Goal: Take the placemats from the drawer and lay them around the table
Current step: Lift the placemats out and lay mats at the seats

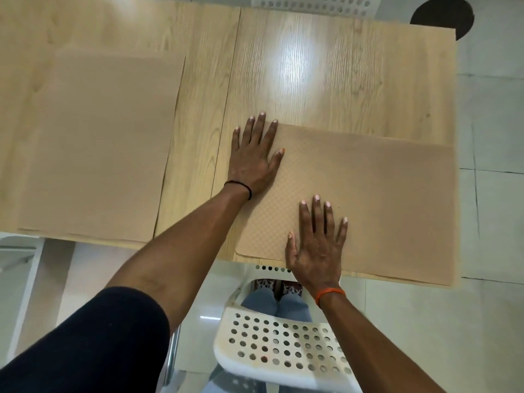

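Mats: two down on the table [312, 80]. Left mat [96, 143] lies flat, untouched. Right mat [382, 199] sits at the near edge; left hand [253, 158] and right hand [317, 245] both spread flat, pressing it smooth. Drawer not in view, so remaining mats unknown; far side looks unset.

Bright, even indoor light from overhead; a white glare patch sits on the pale wood-grain table [297, 61]; shadows are faint. Wide-angle bending curves the edges; the picture is slightly soft throughout.
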